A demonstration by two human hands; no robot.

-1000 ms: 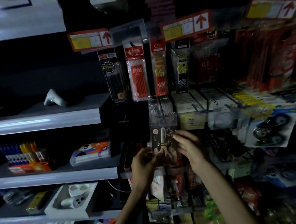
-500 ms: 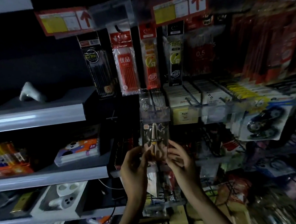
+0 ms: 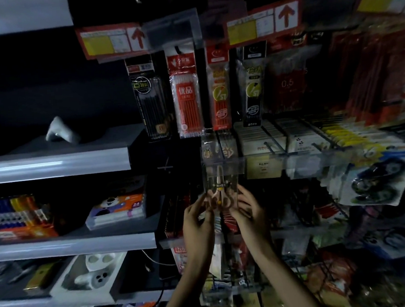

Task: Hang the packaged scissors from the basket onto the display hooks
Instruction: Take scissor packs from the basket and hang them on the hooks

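Note:
A clear pack of scissors (image 3: 220, 188) with pale handles and a small dark label hangs upright at the middle of the dim display, its top behind a clear price strip (image 3: 224, 165). My left hand (image 3: 198, 222) pinches the pack's lower left edge. My right hand (image 3: 248, 209) holds its lower right edge, fingers spread behind it. The hook itself is hidden by the strip, so I cannot tell whether the pack sits on it. The basket is out of view.
Pen refill packs (image 3: 186, 94) hang on hooks above. Boxed goods (image 3: 260, 144) and correction tape packs (image 3: 376, 182) fill hooks to the right. Grey shelves (image 3: 53, 166) with crayons (image 3: 19, 219) and white trays (image 3: 90, 278) stand to the left.
Both hands with the scissors pack have stayed at the same hook. The view has shifted down then back up, and my right hand has slid lower on the pack.

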